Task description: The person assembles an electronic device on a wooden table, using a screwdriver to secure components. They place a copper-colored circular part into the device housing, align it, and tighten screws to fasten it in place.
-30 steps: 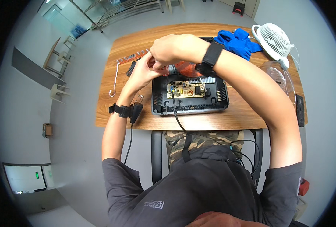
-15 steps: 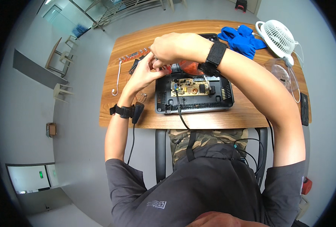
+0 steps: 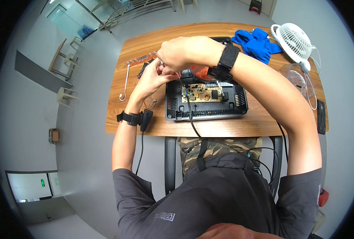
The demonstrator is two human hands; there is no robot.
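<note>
My left hand (image 3: 152,79) and my right hand (image 3: 177,52) meet over the far left corner of an open black appliance housing (image 3: 209,115). My left hand's fingers are pinched together, and the right hand's fingers curl in against them. A small red piece shows at the left fingertips, too hidden to name. Inside the housing lies a tan circuit board (image 3: 199,96) with a power cable (image 3: 191,119) running off it toward me. Behind the board, partly under my right wrist, is a round copper coil (image 3: 201,71).
Left of the housing lie an orange control strip (image 3: 143,58) and a white wire (image 3: 126,83). A blue cloth (image 3: 256,44), a white fan (image 3: 294,40) and a clear plastic bag (image 3: 295,79) sit at right. A black flat bar (image 3: 321,116) lies along the right edge.
Both hands stay together at the housing's corner with only slight finger movement. Less of the red piece shows now. The whole view has shifted a little.
</note>
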